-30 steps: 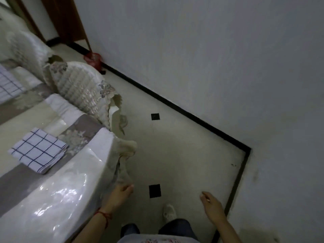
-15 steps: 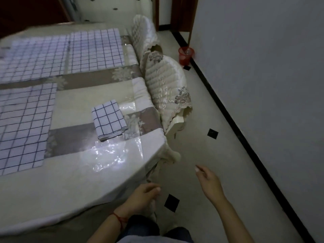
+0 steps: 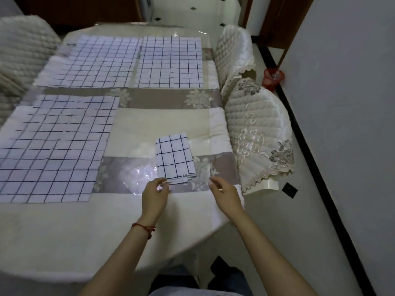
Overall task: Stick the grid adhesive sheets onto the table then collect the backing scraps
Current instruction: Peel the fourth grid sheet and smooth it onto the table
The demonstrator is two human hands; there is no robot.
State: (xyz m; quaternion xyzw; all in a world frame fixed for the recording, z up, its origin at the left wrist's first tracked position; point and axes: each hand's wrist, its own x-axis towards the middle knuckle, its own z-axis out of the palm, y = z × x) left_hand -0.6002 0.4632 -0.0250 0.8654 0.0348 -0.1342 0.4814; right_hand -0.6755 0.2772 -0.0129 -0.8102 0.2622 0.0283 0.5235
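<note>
A folded grid adhesive sheet [image 3: 174, 158], white with dark lines, lies on the table [image 3: 64, 231] near its right side. My left hand [image 3: 155, 196] is at the sheet's near-left corner, where its thumb and forefinger pinch the loose edge layers. My right hand [image 3: 225, 194] hovers just right of the sheet with relaxed fingers and holds nothing. Three larger grid sheets lie flat on the tablecloth: one at the near left [image 3: 53, 150], one at the far left [image 3: 96, 63], one at the far right [image 3: 171, 63].
Two chairs with quilted covers [image 3: 256, 129] stand against the table's right edge, and another chair [image 3: 21, 50] is at the far left. A red bin [image 3: 274, 79] sits on the floor by the grey wall [image 3: 342, 103] at the right.
The view has swung from the floor and wall onto the table. Both hands rose from below the table edge to the folded sheet, the left reaching its near corner.
</note>
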